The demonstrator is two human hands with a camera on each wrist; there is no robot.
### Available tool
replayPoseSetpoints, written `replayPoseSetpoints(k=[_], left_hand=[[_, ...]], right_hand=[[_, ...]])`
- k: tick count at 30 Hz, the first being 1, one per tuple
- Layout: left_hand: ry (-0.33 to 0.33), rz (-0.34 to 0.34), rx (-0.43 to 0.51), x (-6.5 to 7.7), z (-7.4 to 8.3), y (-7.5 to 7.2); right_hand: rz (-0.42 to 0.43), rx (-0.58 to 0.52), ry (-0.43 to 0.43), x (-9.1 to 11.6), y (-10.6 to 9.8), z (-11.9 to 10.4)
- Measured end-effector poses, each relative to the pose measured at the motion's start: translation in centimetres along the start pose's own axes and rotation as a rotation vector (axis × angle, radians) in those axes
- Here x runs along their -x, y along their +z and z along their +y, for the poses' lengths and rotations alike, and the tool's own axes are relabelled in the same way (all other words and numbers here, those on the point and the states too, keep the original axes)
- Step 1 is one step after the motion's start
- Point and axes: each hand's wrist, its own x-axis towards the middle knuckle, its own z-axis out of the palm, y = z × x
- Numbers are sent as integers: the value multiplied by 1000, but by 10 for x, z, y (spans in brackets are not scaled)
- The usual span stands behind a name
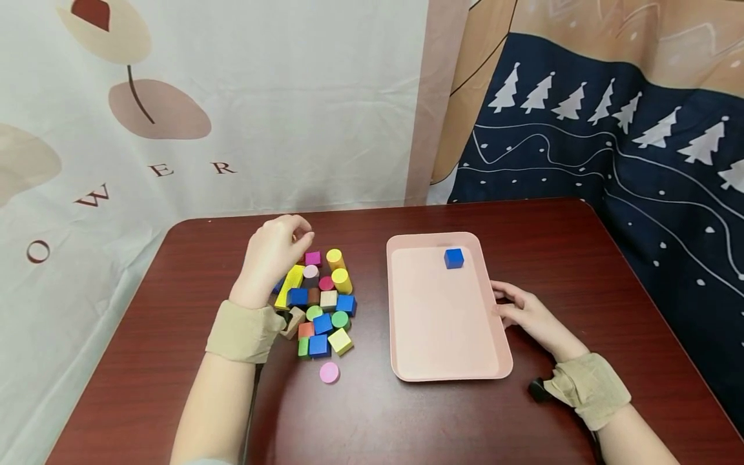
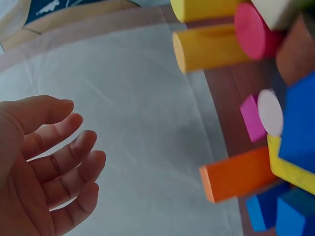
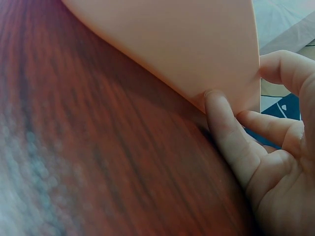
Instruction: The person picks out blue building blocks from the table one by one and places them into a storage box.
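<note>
My left hand (image 1: 278,248) hovers over the far end of a cluster of wooden blocks, its fingers loosely bent. Nothing lies between those fingers in the left wrist view, where an orange block (image 2: 238,174), a magenta block (image 2: 253,118) and yellow cylinders (image 2: 211,47) show to the right. On the right, my other hand (image 1: 526,313) touches the outer side of a pink tray (image 1: 447,371). Thumb and fingertips rest against its wall in the right wrist view. A single blue cube (image 1: 454,258) sits inside the tray, near its far right corner.
The cluster on the dark red-brown table (image 1: 349,420) includes a yellow cylinder (image 1: 341,281), a blue block (image 1: 319,346) and a green disc (image 1: 340,320). A pink disc (image 1: 329,372) lies at its near end. Printed cloths hang behind the table.
</note>
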Motion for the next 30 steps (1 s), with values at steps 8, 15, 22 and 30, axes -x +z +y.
replayPoseSetpoints(k=[8, 15, 22, 30], left_hand=[[-112, -14, -1, 3, -25, -3], [-163, -22, 1, 7, -42, -5], [-206, -79, 2, 11, -59, -1], [-250, -181, 11, 14, -76, 13]], right_hand=[[-2, -6, -9, 0, 0, 0], [-5, -4, -8, -1, -1, 0], [-16, 10, -17, -1, -1, -1], [-10, 16, -6, -1, -1, 0]])
